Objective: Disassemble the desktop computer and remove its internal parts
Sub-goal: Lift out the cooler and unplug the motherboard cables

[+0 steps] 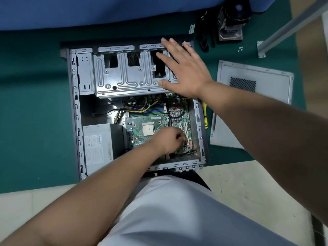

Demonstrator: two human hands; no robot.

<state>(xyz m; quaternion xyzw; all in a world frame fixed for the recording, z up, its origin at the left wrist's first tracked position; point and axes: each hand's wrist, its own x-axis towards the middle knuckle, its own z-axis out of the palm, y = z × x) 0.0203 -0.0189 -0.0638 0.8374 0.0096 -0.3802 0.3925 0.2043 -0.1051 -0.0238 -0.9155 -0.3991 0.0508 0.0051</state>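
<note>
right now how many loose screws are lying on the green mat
About 4, though blur makes it uncertain: the loose screws sit clustered on the green mat, right of the computer case beside the metal bracket. Others may be hidden.

Green mat over pale tiled floor, blue surface beyond, evenly lit.

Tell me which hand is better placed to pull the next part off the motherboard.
Left, probably. The left hand is already down inside the case, fingers curled at the expansion slots on the motherboard. The right hand lies flat on the drive cage, apparently steadying it.
</note>
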